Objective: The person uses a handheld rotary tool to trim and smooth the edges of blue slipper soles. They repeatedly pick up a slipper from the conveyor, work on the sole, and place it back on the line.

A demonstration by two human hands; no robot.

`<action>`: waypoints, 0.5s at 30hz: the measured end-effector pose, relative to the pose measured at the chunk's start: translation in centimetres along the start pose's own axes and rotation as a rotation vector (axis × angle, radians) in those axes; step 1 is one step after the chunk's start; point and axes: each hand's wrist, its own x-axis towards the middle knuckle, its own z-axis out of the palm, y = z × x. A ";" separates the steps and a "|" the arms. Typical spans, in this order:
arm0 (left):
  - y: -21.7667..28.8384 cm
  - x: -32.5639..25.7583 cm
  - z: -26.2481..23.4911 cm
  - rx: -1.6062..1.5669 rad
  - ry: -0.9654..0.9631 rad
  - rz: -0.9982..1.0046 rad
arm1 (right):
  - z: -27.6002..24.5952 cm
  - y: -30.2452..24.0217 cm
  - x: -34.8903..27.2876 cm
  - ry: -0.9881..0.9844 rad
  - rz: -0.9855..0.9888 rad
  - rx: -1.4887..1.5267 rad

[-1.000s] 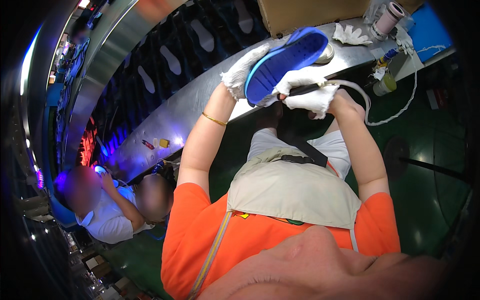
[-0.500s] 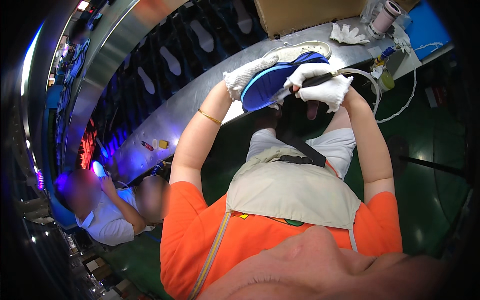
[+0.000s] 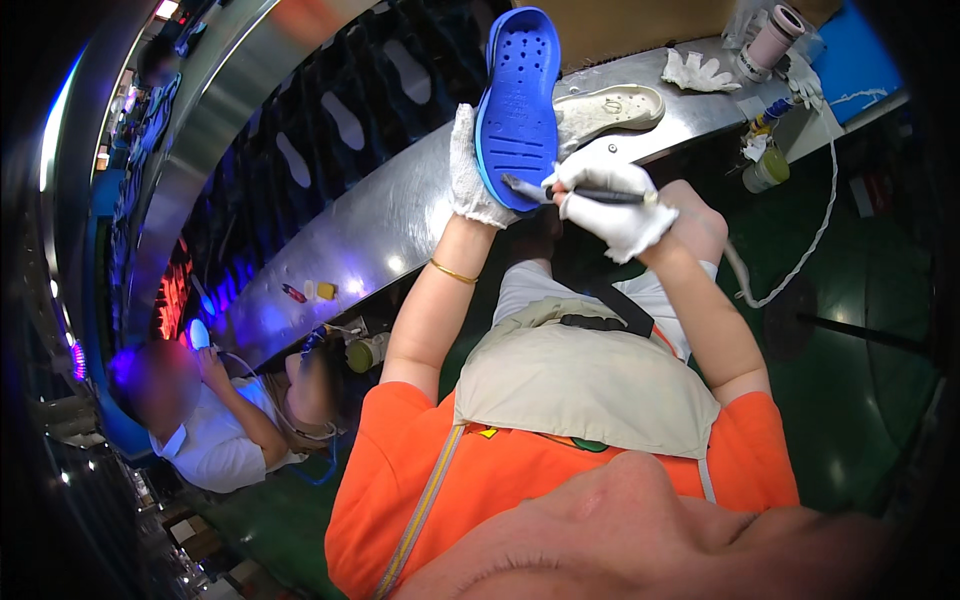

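My left hand [image 3: 466, 172], in a white knit glove, grips a blue shoe sole [image 3: 524, 120] by its left edge near the heel. The sole is held up with its toe pointing away from me. Its inner face shows, with small holes at the toe and slots lower down. In my right hand [image 3: 615, 212], also gloved in white, is a brush [image 3: 527, 188] with a dark handle. The brush's tip lies against the heel end of the sole. Just behind the sole, an off-white shoe-shaped piece [image 3: 622, 103] rests on the metal bench, partly hidden by the sole.
Beyond the metal bench edge [image 3: 370, 228] runs a dark conveyor [image 3: 385, 130] carrying pale insoles. A cardboard box [image 3: 640, 30], a spare glove [image 3: 697, 72] and a pink cylinder [image 3: 775, 40] stand at the far right. A hose [image 3: 815, 235] hangs there. A co-worker [image 3: 225, 430] sits at left.
My left hand has turned the sole from a slanted to an upright position, moving it left and away. My right hand with the brush has come down and slightly left, onto the heel end.
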 end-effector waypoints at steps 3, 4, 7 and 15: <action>-0.2 0.2 -1.3 0.014 0.068 0.077 | 1.2 -0.1 -0.9 -0.008 0.051 0.076; -0.5 0.0 -1.7 0.005 0.077 0.063 | 0.8 -0.5 -0.7 -0.049 0.131 0.123; -1.4 0.3 -3.9 -0.044 -0.042 0.129 | -0.6 -0.7 0.4 -0.013 0.334 0.370; -2.6 0.2 -4.8 -0.054 -0.038 0.093 | 2.1 -1.4 -0.5 0.087 -0.028 0.010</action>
